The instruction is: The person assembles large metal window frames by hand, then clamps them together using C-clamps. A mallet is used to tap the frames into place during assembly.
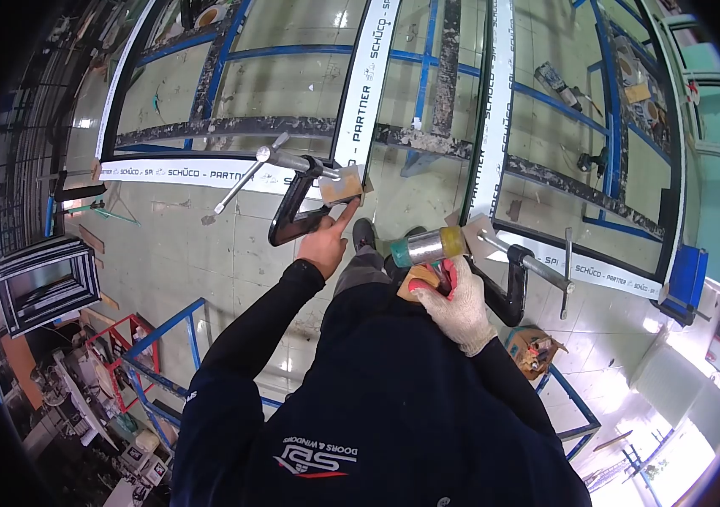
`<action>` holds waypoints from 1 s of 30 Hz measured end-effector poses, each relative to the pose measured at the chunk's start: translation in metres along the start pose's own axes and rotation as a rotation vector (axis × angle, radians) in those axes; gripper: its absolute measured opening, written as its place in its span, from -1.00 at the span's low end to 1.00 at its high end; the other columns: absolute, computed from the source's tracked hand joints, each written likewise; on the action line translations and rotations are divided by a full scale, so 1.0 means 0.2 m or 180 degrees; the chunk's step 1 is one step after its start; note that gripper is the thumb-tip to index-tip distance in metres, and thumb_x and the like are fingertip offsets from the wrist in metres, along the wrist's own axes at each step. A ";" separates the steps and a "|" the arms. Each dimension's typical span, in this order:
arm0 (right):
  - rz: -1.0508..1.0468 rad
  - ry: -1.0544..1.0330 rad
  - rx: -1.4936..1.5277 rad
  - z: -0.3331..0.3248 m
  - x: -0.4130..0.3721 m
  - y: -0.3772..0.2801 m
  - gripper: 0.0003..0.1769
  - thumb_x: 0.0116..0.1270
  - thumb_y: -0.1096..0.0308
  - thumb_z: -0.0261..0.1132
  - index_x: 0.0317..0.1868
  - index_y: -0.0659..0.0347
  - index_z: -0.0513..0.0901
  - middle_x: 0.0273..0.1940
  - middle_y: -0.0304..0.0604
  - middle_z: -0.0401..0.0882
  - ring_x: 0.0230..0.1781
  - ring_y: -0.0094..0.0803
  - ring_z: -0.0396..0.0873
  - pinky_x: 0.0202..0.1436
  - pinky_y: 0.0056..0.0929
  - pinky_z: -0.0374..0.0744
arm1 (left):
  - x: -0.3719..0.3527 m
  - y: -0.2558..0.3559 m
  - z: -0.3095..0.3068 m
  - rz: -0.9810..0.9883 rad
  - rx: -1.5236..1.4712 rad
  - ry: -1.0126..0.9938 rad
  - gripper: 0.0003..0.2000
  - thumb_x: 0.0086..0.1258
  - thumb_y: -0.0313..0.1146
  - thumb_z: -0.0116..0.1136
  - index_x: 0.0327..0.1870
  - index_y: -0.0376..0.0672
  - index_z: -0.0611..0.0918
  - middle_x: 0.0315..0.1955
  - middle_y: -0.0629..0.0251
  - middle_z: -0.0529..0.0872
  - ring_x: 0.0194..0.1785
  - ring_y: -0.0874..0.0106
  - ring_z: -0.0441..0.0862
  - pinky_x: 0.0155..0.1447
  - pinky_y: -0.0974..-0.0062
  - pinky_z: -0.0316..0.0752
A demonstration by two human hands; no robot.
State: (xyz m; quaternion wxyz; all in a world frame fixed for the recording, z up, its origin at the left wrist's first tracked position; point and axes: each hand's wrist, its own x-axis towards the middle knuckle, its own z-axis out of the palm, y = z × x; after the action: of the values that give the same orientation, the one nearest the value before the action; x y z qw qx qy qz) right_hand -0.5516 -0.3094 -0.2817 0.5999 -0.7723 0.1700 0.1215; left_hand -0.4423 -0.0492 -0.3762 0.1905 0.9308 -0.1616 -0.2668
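Observation:
My bare left hand (pixel 323 243) grips the black screw clamp (pixel 288 215), its index finger stretched up to the small wooden block (pixel 340 185) under the clamp's jaw. That clamp sits on the corner of a window frame wrapped in white printed film (pixel 366 80). My right hand (pixel 461 306), in a white glove with red fingertips, holds a mallet by its wooden handle (pixel 421 276). The mallet's metal head (pixel 427 247) has a green and a yellow face. It hovers beside a second black clamp (pixel 513 291) on the neighbouring frame's corner.
The frames lie on blue steel trestles (pixel 427 63) over a tiled floor. A stack of dark frames (pixel 47 283) is at the left, a red rack and clutter (pixel 115 355) at lower left, and a small box of parts (pixel 533 351) at the right.

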 end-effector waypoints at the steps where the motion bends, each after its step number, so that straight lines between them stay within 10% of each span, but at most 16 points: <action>1: 0.0017 0.0014 -0.0045 0.00 0.00 -0.02 -0.40 0.17 0.21 0.64 0.02 0.35 0.50 -0.25 -0.09 0.63 -0.24 -0.53 0.61 -0.09 -0.45 0.63 | 0.01 0.01 0.00 0.0010 0.0001 0.0035 -0.10 0.32 -0.46 0.22 0.65 0.40 0.08 -0.11 -0.08 0.60 -0.13 -0.10 0.69 0.01 0.03 0.62; 30: -0.0104 0.0254 0.0027 0.12 0.04 -0.18 -0.43 0.21 0.30 0.60 0.07 0.39 0.51 -0.16 -0.08 0.68 -0.15 -0.54 0.64 -0.02 -0.45 0.65 | 0.02 -0.09 0.14 0.0251 -0.0393 0.0492 -0.23 0.37 -0.44 0.13 0.62 0.26 0.18 -0.14 -0.04 0.61 -0.24 -0.09 0.69 -0.10 0.00 0.62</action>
State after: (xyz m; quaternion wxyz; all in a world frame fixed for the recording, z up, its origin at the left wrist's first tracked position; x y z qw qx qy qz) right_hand -0.5288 -0.2799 -0.2586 0.5978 -0.7767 0.1816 0.0800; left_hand -0.4509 -0.0425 -0.4085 0.2697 0.9280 -0.1663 -0.1959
